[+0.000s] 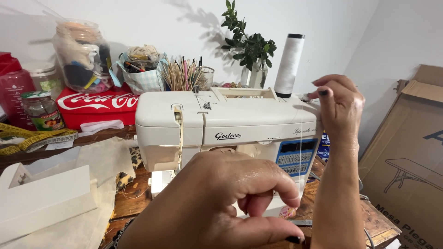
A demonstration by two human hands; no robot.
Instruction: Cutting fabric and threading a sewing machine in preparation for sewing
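A cream sewing machine [221,124] stands mid-frame on a worn wooden surface [134,198]. The left hand [217,203], at six o'clock, has its grip pinched thumb to forefinger on a fine white thread [301,152], which runs up to the right hand [339,108] at three o'clock. That grip is partly curled at the machine's top right corner; whether it has hold of the thread I cannot tell.

At ten o'clock sits a red rectangular tin [97,107] with white script lettering, a clear jar [83,55] of odds and ends on top. A small jar [42,110] with a green lid and fruit label stands at nine, and a yellow measuring tape [32,138] beside it. At four o'clock leans a brown cardboard box [406,161] printed with a line drawing of a folding table. A white thread cone [289,64] and a sprig in a vase [251,50] stand against the white wall [184,23].
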